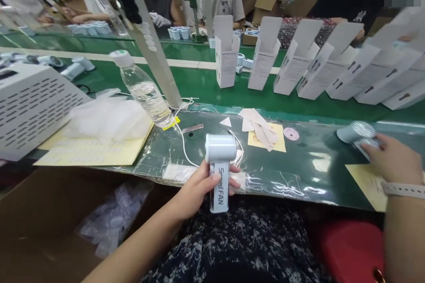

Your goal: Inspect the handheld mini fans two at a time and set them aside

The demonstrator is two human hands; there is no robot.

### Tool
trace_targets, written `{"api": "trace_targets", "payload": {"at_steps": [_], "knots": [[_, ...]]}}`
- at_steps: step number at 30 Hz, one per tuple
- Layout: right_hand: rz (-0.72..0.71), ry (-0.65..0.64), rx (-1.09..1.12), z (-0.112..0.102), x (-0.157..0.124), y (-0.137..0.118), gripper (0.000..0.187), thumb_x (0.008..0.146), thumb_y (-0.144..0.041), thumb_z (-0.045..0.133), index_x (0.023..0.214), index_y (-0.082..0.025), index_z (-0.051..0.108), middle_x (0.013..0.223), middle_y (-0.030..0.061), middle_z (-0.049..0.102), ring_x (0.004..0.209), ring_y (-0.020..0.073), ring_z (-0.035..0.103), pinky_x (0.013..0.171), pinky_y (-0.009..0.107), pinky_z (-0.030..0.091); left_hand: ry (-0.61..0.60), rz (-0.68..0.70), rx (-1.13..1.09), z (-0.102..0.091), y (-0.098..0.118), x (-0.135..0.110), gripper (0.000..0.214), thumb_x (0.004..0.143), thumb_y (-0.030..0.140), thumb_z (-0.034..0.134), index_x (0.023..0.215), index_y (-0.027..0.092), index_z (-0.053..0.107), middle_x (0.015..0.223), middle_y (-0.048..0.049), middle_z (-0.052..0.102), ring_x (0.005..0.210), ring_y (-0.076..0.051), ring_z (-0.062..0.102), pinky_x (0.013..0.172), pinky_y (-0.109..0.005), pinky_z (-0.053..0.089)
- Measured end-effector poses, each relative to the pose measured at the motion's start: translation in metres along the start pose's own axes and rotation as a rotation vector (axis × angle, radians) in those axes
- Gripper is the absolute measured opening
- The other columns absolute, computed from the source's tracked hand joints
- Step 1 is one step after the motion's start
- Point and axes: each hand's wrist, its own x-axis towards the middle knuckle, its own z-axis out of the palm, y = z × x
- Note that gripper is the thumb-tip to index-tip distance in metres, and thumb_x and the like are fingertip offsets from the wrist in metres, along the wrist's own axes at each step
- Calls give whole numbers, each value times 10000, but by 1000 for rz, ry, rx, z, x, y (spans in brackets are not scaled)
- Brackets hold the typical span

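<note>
In the head view my left hand (pixel 199 184) is wrapped round the handle of a light blue handheld fan (pixel 220 148). The handle bears the words "Speed FAN", and the fan is upright at the table's front edge. Over on the right, my right hand (pixel 395 159) has its fingers on a second light blue fan (pixel 355 131), whose round ribbed end faces right. That fan lies close to the table top, its handle partly covered by my fingers. A white cable (pixel 182 137) lies on the table behind the first fan.
Several open white boxes (pixel 227 64) stand along the green belt. A water bottle (pixel 144 90) leans beside a metal post (pixel 162 62). At left are a slotted white machine (pixel 43 106), plastic bags (pixel 106 117) and a carton (pixel 40 216). Co-workers sit opposite.
</note>
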Motion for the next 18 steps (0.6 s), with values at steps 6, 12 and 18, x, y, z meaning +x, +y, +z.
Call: {"api": "trace_targets", "payload": {"at_steps": [6, 12, 18], "knots": [[-307, 78, 69, 63, -9, -87, 187, 841, -252, 630, 957, -374, 711, 963, 50, 707, 1250, 420, 538, 1075, 655, 287, 57, -15, 81, -20, -7, -20, 482, 808, 447, 771, 1158, 192, 560, 992, -80, 698, 863, -221, 719, 765, -335, 570], [-548, -683, -29, 196, -15, -275, 132, 888, -188, 612, 962, -200, 721, 1072, 133, 730, 1082, 331, 617, 958, 522, 470, 182, 12, 156, -27, -6, -19, 476, 747, 547, 783, 877, 168, 526, 632, 13, 603, 530, -124, 586, 555, -242, 446], [-547, -892, -108, 253, -21, -363, 148, 838, -247, 770, 933, -149, 713, 1006, 142, 753, 971, 291, 673, 795, 364, 479, 238, 87, 65, -21, -19, -23, 549, 812, 686, 630, 951, 178, 475, 717, 20, 547, 525, -107, 535, 503, -250, 443]]}}
